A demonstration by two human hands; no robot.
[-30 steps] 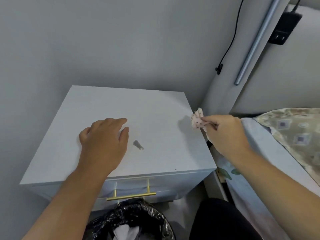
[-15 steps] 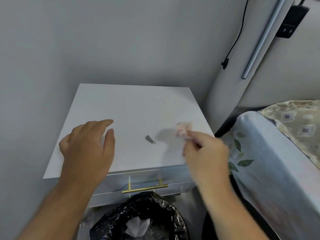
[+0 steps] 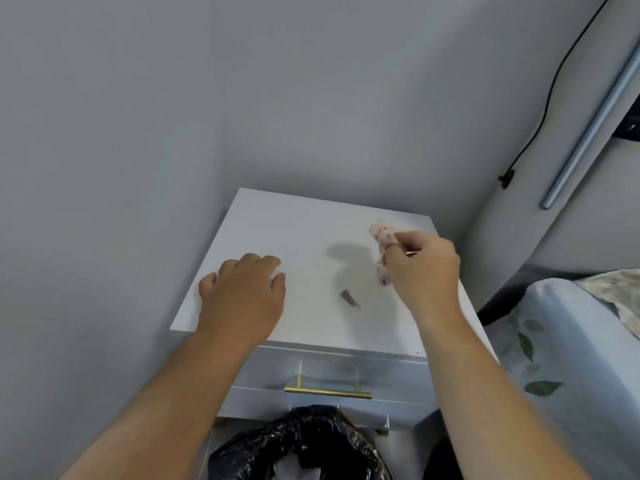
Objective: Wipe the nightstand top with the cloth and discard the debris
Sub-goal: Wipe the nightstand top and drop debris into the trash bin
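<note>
The white nightstand (image 3: pixel 301 233) stands against the grey wall. A small grey scrap of debris (image 3: pixel 348 298) lies on its top, near the front middle. My right hand (image 3: pixel 420 271) pinches a small crumpled pink-dotted white cloth (image 3: pixel 381 240) just above the top's right side, behind and to the right of the debris. My left hand (image 3: pixel 244 296) rests flat on the top's left front, fingers relaxed, holding nothing.
A bin lined with a black bag (image 3: pixel 301 445) sits on the floor below the drawer with the gold handle (image 3: pixel 327 392). A bed with a leaf-print sheet (image 3: pixel 568 358) is close on the right. A black cable (image 3: pixel 540 112) runs down the wall.
My right hand has carried the cloth from beside the nightstand's right edge to over its top. The view has shifted, and my left hand has stayed on the top's left side.
</note>
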